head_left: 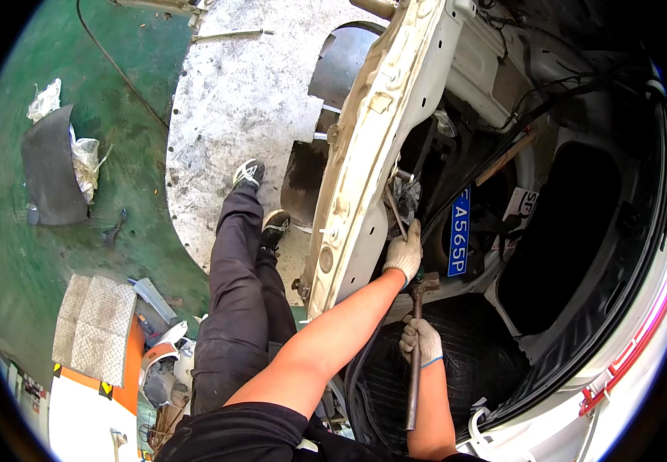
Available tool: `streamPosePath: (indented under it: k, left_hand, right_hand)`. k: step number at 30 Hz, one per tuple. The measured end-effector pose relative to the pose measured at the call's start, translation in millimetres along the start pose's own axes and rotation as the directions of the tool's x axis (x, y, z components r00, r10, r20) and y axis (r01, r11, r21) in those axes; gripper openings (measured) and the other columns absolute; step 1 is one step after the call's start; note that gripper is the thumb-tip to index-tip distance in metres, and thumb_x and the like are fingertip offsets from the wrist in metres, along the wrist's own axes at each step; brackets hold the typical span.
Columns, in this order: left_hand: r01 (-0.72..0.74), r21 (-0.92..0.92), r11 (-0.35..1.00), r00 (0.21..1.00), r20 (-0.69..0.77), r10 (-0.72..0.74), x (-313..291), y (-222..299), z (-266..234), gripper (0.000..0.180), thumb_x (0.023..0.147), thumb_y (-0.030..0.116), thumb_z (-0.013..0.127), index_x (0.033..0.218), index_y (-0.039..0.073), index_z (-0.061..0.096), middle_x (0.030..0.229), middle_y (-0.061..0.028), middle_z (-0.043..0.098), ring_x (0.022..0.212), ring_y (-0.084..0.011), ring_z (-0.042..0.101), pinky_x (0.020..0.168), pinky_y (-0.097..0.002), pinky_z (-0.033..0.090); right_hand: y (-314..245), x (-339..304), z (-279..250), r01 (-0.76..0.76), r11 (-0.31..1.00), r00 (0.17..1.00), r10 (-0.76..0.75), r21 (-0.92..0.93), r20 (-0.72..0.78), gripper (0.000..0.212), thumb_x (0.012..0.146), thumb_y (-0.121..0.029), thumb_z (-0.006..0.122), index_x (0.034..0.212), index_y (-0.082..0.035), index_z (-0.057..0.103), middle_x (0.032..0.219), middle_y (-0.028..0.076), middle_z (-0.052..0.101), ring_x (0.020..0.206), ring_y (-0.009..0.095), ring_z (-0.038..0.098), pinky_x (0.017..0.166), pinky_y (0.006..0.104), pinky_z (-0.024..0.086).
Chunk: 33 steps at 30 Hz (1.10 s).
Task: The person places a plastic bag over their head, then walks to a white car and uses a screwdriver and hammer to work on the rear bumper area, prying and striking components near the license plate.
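Observation:
My left hand (404, 256), in a white work glove, is closed around a thin metal rod (395, 209). The rod points up along the inner side of the bare cream body panel (360, 154) of an opened car. Something dark green shows just below this glove; its kind is unclear. My right hand (422, 342), also gloved, grips a hammer (413, 393) by its long brown handle. The hammer's head end lies just under my left hand, close to the green piece. Whether they touch cannot be made out.
A blue number plate (460, 231) and black cables (495, 154) lie inside the dark car cavity, beside a black mat (464, 346). My legs stand left of the panel by a worn white metal platform (233, 92). A ribbed ramp plate (95, 323) and dark panel (52, 169) are farther left.

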<state>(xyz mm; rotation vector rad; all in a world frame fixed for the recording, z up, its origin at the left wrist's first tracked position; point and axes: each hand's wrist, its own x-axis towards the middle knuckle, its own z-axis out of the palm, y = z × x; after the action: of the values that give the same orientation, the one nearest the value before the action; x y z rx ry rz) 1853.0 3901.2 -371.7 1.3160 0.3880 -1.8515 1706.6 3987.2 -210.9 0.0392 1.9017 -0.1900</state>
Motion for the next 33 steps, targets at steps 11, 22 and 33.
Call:
streamPosePath:
  k: [11, 22, 33]
  left_hand:
    - [0.003, -0.148, 0.989, 0.999, -0.045, -0.010, 8.0, -4.5, -1.1, 0.066, 0.106, 0.061, 0.054, 0.075, 0.004, 0.060, 0.062, -0.0050, 0.056, 0.056, -0.0179, 0.055, 0.057, -0.0352, 0.043]
    - [-0.002, 0.075, 0.997, 0.998, -0.066, 0.007, 13.9, -11.1, 4.8, 0.090, 0.102, 0.074, 0.039, 0.083, -0.008, 0.071, 0.079, -0.0292, 0.069, 0.090, -0.0466, 0.070, 0.087, -0.0529, 0.051]
    - [0.019, -0.177, 0.984, 0.998, 0.061, -0.008, -19.4, -7.1, -1.0, 0.068, 0.106, 0.063, 0.053, 0.068, 0.006, 0.056, 0.056, -0.0041, 0.051, 0.054, -0.0175, 0.051, 0.057, -0.0349, 0.042]
  right_hand:
    - [-20.9, -12.0, 3.8, 0.157, 0.909, 0.987, -0.156, -0.386, 0.033, 0.013, 0.092, -0.007, 0.057, 0.106, -0.006, 0.054, 0.069, 0.003, 0.050, 0.044, 0.013, 0.044, 0.039, 0.0303, 0.037]
    - [-21.1, 26.4, -31.5, -0.116, 0.987, 0.977, 0.094, -0.108, -0.191, 0.009, 0.094, -0.011, 0.058, 0.088, -0.013, 0.052, 0.064, -0.002, 0.043, 0.041, 0.012, 0.038, 0.038, 0.0288, 0.035]
    - [10.2, 8.4, -24.4, -0.071, 0.987, 0.994, 0.057, -0.146, -0.096, 0.009, 0.092, -0.007, 0.057, 0.100, -0.008, 0.056, 0.065, 0.000, 0.046, 0.041, 0.013, 0.040, 0.037, 0.0303, 0.036]
